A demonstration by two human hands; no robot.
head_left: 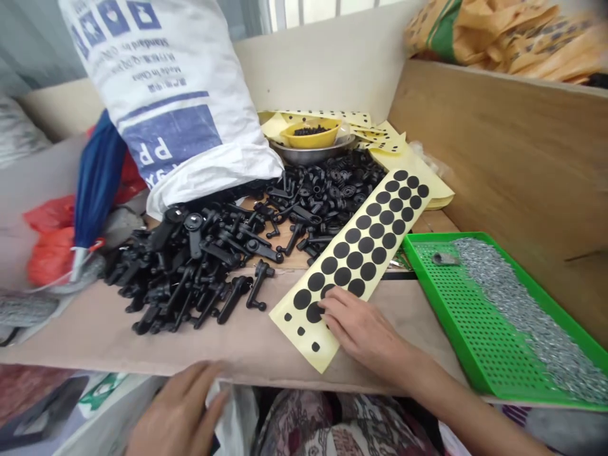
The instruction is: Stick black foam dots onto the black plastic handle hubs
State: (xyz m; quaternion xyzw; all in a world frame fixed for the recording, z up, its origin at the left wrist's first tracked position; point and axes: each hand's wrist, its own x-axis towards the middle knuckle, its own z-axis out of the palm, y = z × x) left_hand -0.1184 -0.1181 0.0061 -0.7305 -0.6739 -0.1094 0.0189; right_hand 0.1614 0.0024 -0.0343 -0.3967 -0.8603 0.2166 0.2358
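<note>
A yellow backing sheet [365,263] with rows of round black stickers lies slantwise over the table's front edge area. My right hand [363,329] is at its near end, fingertips closed together on the edge of a black round sticker [314,311]; the fingers partly hide it. Blurred by motion, my left hand [178,408] is at the front edge above a white plastic bag [232,411], thumb apart from the fingers, nothing visible in it. Left of the sheet lies a heap of black plastic crank handles [194,266].
A large white sack [175,82] stands behind the handles. Black round parts [337,190] are piled by a metal bowl [313,154] holding a yellow bowl [311,134]. On the right, a green tray [456,329] holds small metal pieces beside a wooden side board [498,158].
</note>
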